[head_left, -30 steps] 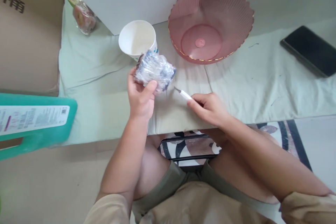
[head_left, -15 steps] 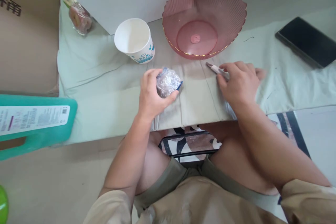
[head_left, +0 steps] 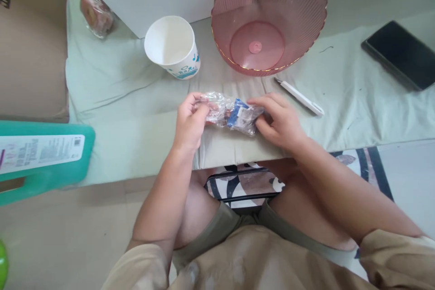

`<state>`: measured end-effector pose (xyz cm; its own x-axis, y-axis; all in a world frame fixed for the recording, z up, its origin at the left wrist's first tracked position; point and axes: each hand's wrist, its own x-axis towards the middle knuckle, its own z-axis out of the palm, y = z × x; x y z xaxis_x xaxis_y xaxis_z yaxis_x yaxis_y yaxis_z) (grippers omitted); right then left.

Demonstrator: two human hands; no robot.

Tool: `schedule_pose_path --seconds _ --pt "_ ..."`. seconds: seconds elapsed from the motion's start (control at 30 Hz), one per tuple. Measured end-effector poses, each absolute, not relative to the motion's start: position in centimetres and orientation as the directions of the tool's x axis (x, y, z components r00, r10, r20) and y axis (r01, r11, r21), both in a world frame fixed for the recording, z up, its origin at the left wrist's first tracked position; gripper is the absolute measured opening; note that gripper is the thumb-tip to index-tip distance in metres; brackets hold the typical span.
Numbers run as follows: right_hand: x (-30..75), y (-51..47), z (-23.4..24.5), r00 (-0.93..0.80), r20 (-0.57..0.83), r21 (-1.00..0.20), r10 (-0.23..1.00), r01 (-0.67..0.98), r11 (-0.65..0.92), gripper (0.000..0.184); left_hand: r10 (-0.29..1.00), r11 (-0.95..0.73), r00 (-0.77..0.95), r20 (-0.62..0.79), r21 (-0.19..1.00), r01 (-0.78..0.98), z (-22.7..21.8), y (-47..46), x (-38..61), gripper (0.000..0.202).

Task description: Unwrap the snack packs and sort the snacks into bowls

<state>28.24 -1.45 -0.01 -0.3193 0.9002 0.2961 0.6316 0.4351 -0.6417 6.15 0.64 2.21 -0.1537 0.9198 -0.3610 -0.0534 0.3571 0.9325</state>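
Observation:
In front of me, above the near edge of the cloth, is a crinkled clear plastic packet (head_left: 245, 118) with a blue patch. Something reddish-brown shows through the film near its middle. My left hand (head_left: 192, 120) is closed on the packet's left end, thumb pressing against the fingers. At the right end, my right hand (head_left: 280, 120) pinches the plastic between thumb and fingers. A slim white utility knife (head_left: 301, 96) with a dark tip lies on the cloth just beyond my right hand, touched by neither hand.
A white paper cup (head_left: 183, 61) and a pink fluted bowl (head_left: 226, 47) stand behind my hands. On the right lies a black phone (head_left: 403, 54). A wrapped reddish item (head_left: 97, 16), a cardboard box (head_left: 32, 54) and a green jug (head_left: 76, 170) occupy the left.
My right hand has put down the utility knife and moved left to take the packet's right end. The packet, rounded in my left hand before, is now stretched out between both hands.

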Motion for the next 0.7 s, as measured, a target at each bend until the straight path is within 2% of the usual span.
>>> schedule_pose_path --seconds 0.1,0.17,0.27,0.37,0.47,0.53,0.63,0.7 --pt "28.9 -1.2 0.0 -0.286 0.347 -0.682 0.893 0.577 0.450 0.016 0.924 0.318 -0.227 -0.309 0.948 0.006 2.2 1.1 5.6 0.020" --pt "29.5 -1.1 0.0 -0.240 0.395 -0.709 0.887 0.535 0.460 0.013 0.928 0.300 -0.256 -0.271 0.950 0.083 1.8 1.3 4.8 0.022" --pt "31.0 -0.9 0.0 -0.138 0.419 -0.711 0.897 0.564 0.419 0.012 0.934 0.275 -0.302 -0.192 0.925 0.262 0.8 1.6 3.1 0.029" --pt "32.5 -0.8 0.4 -0.073 0.355 -0.637 0.932 0.711 0.298 0.017 0.950 0.265 -0.272 -0.151 0.850 0.454 -0.4 1.5 1.1 0.030" --pt "33.3 -1.0 1.2 -0.021 0.292 -0.542 0.956 0.820 0.183 0.030 0.968 0.201 -0.247 -0.054 0.755 0.625 -0.9 1.3 -0.4 0.022" --pt "33.3 -1.3 1.9 0.070 0.333 -0.561 0.941 0.816 0.138 0.036 0.964 0.144 -0.260 0.060 0.701 0.698 -0.5 1.2 -0.6 0.015" --pt "32.5 -2.0 2.6 0.099 0.343 -0.640 0.934 0.752 0.155 0.033 0.968 -0.048 -0.130 0.215 0.668 0.743 0.5 1.0 0.1 0.021" --pt "31.7 -2.4 2.7 -0.068 0.315 -0.619 0.947 0.742 0.259 0.031 0.965 -0.201 0.043 0.257 0.628 0.752 1.1 0.9 0.9 0.036"
